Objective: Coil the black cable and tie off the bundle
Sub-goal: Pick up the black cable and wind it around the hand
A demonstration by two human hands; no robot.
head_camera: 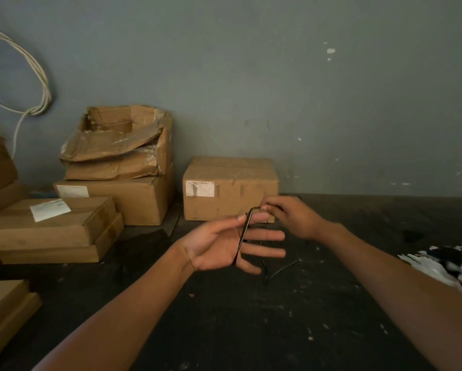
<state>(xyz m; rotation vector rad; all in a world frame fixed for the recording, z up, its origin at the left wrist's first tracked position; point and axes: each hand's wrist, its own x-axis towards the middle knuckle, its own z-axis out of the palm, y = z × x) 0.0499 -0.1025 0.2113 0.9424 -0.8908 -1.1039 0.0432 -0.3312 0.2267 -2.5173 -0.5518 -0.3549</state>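
A thin black cable [242, 234] runs down across the palm of my left hand [224, 245], which is held flat with fingers pointing right and the thumb pressing the cable at the top. My right hand [291, 215] pinches the cable's upper bend just beyond the left thumb. The cable's loose part [280, 270] trails below the left hand onto the dark surface [237, 317], where it is hard to make out.
A sealed cardboard box [229, 188] stands right behind the hands against the grey wall. Stacked and torn boxes [117, 167] fill the left side. White cables [37, 76] hang on the wall at upper left. A white and black heap [449, 263] lies at the right edge.
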